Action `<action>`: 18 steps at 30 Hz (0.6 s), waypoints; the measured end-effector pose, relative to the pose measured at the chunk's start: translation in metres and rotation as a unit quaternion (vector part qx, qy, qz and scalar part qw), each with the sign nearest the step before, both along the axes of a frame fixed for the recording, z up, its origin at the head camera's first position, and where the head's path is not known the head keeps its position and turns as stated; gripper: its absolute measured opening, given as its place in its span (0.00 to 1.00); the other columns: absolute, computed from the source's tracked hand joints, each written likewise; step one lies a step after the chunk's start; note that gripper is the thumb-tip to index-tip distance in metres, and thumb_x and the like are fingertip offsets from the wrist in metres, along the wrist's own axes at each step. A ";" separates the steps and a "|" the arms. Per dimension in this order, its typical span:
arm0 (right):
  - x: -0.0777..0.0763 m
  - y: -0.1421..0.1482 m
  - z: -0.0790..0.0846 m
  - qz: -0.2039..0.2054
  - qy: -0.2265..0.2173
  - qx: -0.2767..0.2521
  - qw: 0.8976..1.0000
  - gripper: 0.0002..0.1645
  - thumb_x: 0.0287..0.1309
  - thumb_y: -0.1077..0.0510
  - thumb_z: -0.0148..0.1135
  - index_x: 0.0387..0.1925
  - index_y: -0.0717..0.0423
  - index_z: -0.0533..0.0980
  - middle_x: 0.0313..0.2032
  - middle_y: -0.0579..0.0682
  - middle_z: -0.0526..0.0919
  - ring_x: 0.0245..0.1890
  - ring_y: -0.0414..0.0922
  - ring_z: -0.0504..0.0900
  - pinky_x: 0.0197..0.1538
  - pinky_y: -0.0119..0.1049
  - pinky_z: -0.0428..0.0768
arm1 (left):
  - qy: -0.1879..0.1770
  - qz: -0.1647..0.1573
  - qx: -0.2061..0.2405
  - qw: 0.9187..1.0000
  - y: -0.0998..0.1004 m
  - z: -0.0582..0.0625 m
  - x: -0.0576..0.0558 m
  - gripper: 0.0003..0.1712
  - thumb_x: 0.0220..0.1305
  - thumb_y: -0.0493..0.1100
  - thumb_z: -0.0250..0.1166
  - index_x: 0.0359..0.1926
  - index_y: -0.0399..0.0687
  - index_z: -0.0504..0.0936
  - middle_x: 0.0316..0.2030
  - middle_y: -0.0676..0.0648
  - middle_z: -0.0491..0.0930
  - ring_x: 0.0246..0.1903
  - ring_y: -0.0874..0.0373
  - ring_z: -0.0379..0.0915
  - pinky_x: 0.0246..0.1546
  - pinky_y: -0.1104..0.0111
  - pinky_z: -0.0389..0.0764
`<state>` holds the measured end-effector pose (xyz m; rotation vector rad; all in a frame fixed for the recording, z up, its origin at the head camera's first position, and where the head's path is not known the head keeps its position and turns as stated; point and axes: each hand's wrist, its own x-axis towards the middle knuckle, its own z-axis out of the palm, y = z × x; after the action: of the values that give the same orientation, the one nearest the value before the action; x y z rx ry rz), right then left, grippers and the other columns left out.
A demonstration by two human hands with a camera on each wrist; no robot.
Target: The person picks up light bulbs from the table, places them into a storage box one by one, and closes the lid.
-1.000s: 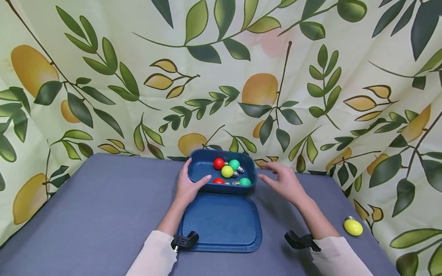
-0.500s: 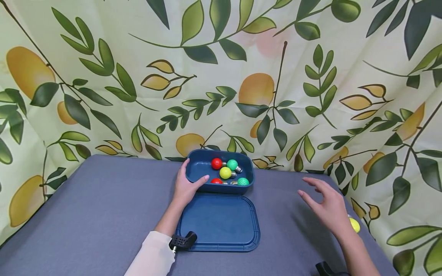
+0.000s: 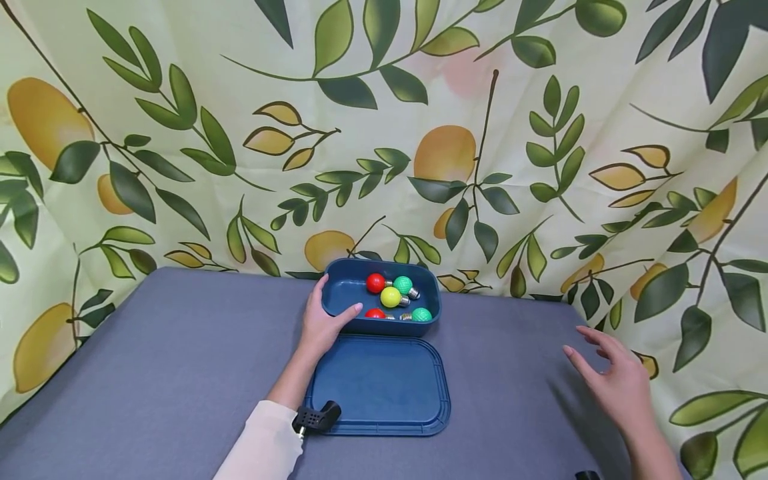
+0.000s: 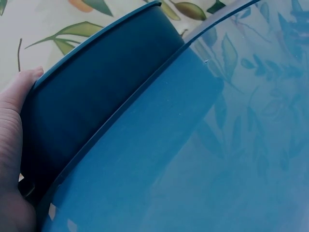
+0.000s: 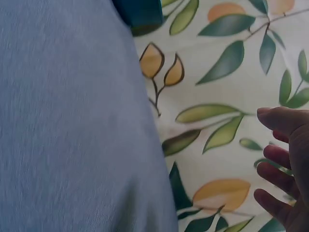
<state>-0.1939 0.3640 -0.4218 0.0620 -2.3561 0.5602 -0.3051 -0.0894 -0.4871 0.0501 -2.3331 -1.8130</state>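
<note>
My left hand (image 3: pixel 321 324) holds the left end of a dark blue plastic box (image 3: pixel 391 327), its thumb at the front rim and its fingers along the left side. Inside lie several small light bulbs: red bulbs (image 3: pixel 375 283), a yellow bulb (image 3: pixel 391 297) and textured green bulbs (image 3: pixel 403 285). The left wrist view shows the box's outer wall (image 4: pixel 96 77) from close by. My right hand (image 3: pixel 618 377) is above the table's right side, thumb and fingers apart, with nothing between them. In the right wrist view its fingertips (image 5: pixel 273 174) are loosely bent.
A flat blue lid (image 3: pixel 379 387) lies just in front of the box on the grey-blue cloth-covered table (image 3: pixel 180 373). A leaf-and-fruit patterned curtain (image 3: pixel 360 120) hangs behind the table and along its right edge.
My right hand has moved away from the box's right end toward the table's right side, where the loose yellow bulb seen earlier is now hidden. My left hand stays at the box.
</note>
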 end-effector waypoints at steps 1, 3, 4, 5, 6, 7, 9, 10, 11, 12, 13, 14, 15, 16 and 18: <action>0.000 0.003 -0.001 -0.006 -0.004 0.001 1.000 0.26 0.48 0.61 0.78 0.52 0.60 0.82 0.46 0.63 0.86 0.43 0.05 0.55 0.39 0.13 0.65 | 0.000 0.001 0.000 1.000 0.000 0.000 0.000 0.55 0.58 0.57 0.74 0.79 0.57 0.53 0.79 0.41 0.52 0.76 0.40 0.50 0.74 0.36 0.56; -0.001 0.010 -0.005 -0.017 -0.015 -0.006 1.000 0.26 0.49 0.60 0.78 0.52 0.59 0.82 0.47 0.64 0.86 0.42 0.05 0.55 0.37 0.13 0.66 | 0.001 0.003 0.001 1.000 0.000 0.000 0.000 0.55 0.58 0.56 0.74 0.79 0.57 0.53 0.79 0.41 0.52 0.76 0.40 0.50 0.74 0.36 0.56; -0.002 0.013 -0.007 -0.027 -0.023 -0.011 0.999 0.25 0.50 0.59 0.77 0.52 0.59 0.83 0.47 0.64 0.86 0.41 0.06 0.56 0.38 0.15 0.66 | 0.002 0.004 0.001 1.000 0.000 0.000 0.000 0.55 0.58 0.56 0.74 0.79 0.57 0.53 0.79 0.41 0.52 0.76 0.40 0.50 0.74 0.36 0.56; -0.002 0.016 -0.009 -0.036 -0.029 -0.016 0.999 0.25 0.50 0.59 0.77 0.51 0.59 0.83 0.47 0.64 0.86 0.41 0.09 0.60 0.38 0.17 0.66 | 0.004 0.005 0.002 1.000 0.000 0.000 0.000 0.55 0.58 0.56 0.74 0.79 0.57 0.53 0.79 0.41 0.53 0.76 0.40 0.50 0.74 0.36 0.56; -0.002 0.018 -0.012 -0.045 -0.034 -0.022 0.998 0.24 0.51 0.58 0.76 0.51 0.59 0.83 0.48 0.65 0.86 0.41 0.14 0.68 0.38 0.20 0.67 | 0.005 0.005 0.001 1.000 0.000 0.000 0.000 0.55 0.58 0.56 0.74 0.79 0.57 0.53 0.79 0.41 0.53 0.76 0.40 0.51 0.74 0.36 0.56; -0.002 0.021 -0.014 -0.054 -0.041 -0.026 0.997 0.23 0.52 0.58 0.76 0.51 0.60 0.83 0.48 0.66 0.86 0.42 0.22 0.74 0.39 0.23 0.68 | 0.005 0.005 0.000 1.000 0.000 0.000 0.000 0.55 0.58 0.56 0.74 0.79 0.57 0.53 0.79 0.41 0.52 0.76 0.40 0.50 0.74 0.36 0.56; -0.001 0.028 -0.019 -0.071 -0.055 -0.030 0.996 0.23 0.53 0.57 0.75 0.50 0.62 0.83 0.50 0.67 0.85 0.45 0.43 0.82 0.41 0.32 0.67 | 0.004 0.002 -0.001 1.000 0.000 0.000 0.001 0.55 0.58 0.56 0.74 0.79 0.57 0.53 0.79 0.41 0.52 0.76 0.40 0.50 0.74 0.36 0.56; -0.001 0.031 -0.021 -0.076 -0.060 -0.024 0.995 0.23 0.53 0.56 0.75 0.50 0.62 0.83 0.50 0.68 0.84 0.45 0.53 0.82 0.40 0.35 0.66 | 0.004 0.001 -0.001 1.000 0.000 0.000 0.001 0.55 0.58 0.56 0.74 0.79 0.57 0.53 0.79 0.41 0.52 0.76 0.40 0.50 0.74 0.36 0.56; 0.000 0.035 -0.025 -0.077 -0.064 -0.022 0.995 0.23 0.53 0.56 0.75 0.50 0.63 0.83 0.51 0.69 0.84 0.46 0.63 0.80 0.40 0.38 0.65 | 0.003 0.000 -0.001 1.000 0.000 0.001 0.001 0.55 0.58 0.56 0.74 0.79 0.56 0.53 0.79 0.41 0.52 0.76 0.40 0.50 0.74 0.36 0.56; 0.001 0.038 -0.028 -0.076 -0.067 -0.022 0.995 0.24 0.53 0.56 0.75 0.50 0.63 0.82 0.51 0.70 0.83 0.48 0.66 0.79 0.41 0.40 0.65 | 0.002 0.000 -0.001 1.000 0.000 0.001 0.001 0.55 0.58 0.56 0.74 0.79 0.56 0.52 0.79 0.41 0.52 0.76 0.40 0.50 0.74 0.36 0.55; 0.001 0.042 -0.032 -0.075 -0.065 -0.020 0.995 0.25 0.51 0.56 0.75 0.50 0.64 0.82 0.51 0.69 0.84 0.48 0.61 0.80 0.41 0.40 0.65 | 0.001 -0.001 -0.001 1.000 0.000 0.001 0.001 0.55 0.58 0.56 0.74 0.79 0.56 0.52 0.79 0.41 0.51 0.76 0.40 0.50 0.74 0.36 0.55; 0.002 0.047 -0.037 -0.074 -0.065 -0.017 0.995 0.25 0.51 0.55 0.76 0.49 0.63 0.82 0.50 0.69 0.84 0.48 0.59 0.79 0.41 0.39 0.65 | 0.000 -0.001 -0.001 1.000 0.000 0.001 0.001 0.55 0.58 0.56 0.74 0.79 0.56 0.52 0.79 0.41 0.51 0.76 0.40 0.50 0.74 0.36 0.55; 0.002 0.052 -0.042 -0.076 -0.064 -0.020 0.995 0.25 0.49 0.56 0.76 0.49 0.63 0.83 0.50 0.69 0.84 0.49 0.57 0.79 0.42 0.37 0.65 | -0.001 -0.001 -0.001 1.000 0.000 0.001 0.000 0.55 0.58 0.57 0.74 0.79 0.57 0.52 0.79 0.42 0.51 0.76 0.40 0.50 0.74 0.36 0.55; 0.002 0.056 -0.047 -0.078 -0.062 -0.024 0.995 0.26 0.48 0.56 0.77 0.49 0.62 0.83 0.50 0.68 0.84 0.48 0.47 0.79 0.42 0.36 0.65 | -0.001 -0.002 -0.001 1.000 0.000 0.001 0.000 0.55 0.58 0.56 0.74 0.79 0.56 0.52 0.79 0.41 0.51 0.76 0.40 0.50 0.74 0.36 0.55; 0.004 0.064 -0.056 -0.091 -0.064 -0.040 0.993 0.26 0.47 0.55 0.78 0.48 0.61 0.83 0.50 0.67 0.84 0.45 0.28 0.72 0.43 0.32 0.64 | -0.001 -0.002 -0.001 1.000 0.001 0.001 0.000 0.55 0.58 0.57 0.74 0.79 0.57 0.52 0.79 0.41 0.51 0.77 0.39 0.49 0.74 0.36 0.55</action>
<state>-0.1897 0.4278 -0.4773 -0.2288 -2.4288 0.5835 -0.3050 -0.0888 -0.4860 0.0472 -2.3380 -1.8123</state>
